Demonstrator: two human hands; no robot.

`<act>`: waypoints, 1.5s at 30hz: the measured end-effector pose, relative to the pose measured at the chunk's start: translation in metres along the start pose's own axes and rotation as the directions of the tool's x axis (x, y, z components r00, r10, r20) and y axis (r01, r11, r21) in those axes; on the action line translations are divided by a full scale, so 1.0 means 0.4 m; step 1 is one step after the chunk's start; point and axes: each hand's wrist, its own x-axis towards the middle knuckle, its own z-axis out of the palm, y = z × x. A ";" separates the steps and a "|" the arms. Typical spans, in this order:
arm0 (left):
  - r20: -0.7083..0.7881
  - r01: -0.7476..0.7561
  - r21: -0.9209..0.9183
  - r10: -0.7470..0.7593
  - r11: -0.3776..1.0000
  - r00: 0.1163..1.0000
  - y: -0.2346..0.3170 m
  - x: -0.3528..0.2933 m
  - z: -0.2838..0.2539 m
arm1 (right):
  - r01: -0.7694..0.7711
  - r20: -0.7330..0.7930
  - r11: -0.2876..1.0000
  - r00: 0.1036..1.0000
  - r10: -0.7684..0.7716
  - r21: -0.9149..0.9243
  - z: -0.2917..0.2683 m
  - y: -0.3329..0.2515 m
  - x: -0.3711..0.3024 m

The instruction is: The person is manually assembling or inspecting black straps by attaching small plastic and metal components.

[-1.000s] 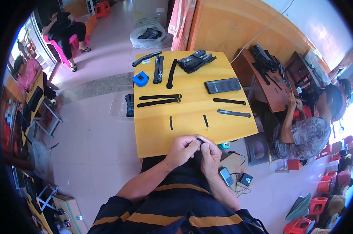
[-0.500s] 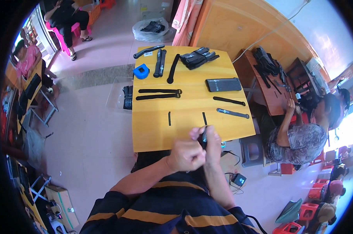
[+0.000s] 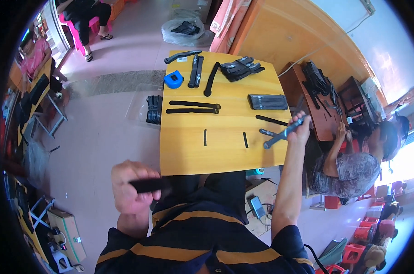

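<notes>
My left hand (image 3: pixel 133 187) is closed on a black strap (image 3: pixel 148 185), off the table's near left corner and slightly blurred. My right hand (image 3: pixel 301 129) grips a grey printed strap (image 3: pixel 277 140) over the right side of the yellow table (image 3: pixel 225 157). Beneath that strap lies another printed strap (image 3: pixel 266 132), partly covered. A plain black strap (image 3: pixel 270 119) rests just behind it. Two short black strips, a left one (image 3: pixel 205 137) and a right one (image 3: pixel 245 139), lie on the table's near half. A pair of black straps with end loops (image 3: pixel 193 111) lies at the left.
A blue tape measure (image 3: pixel 173 80), a neat strap stack (image 3: pixel 267 102) and a bundle of straps (image 3: pixel 240 68) sit farther back. A clear bin (image 3: pixel 140 102) of black straps stands left of the table. Rightward, a person (image 3: pixel 353 169) works at a brown table (image 3: pixel 323 128).
My hands were together at the table's near edge and have moved apart. The left went left with a black strap; the right went right and farther out with the grey one.
</notes>
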 end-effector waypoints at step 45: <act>-0.074 0.190 0.775 -0.212 0.603 0.975 -0.143 -0.031 0.038 | 0.810 0.901 0.398 0.413 0.134 -0.431 0.241 0.196 -0.662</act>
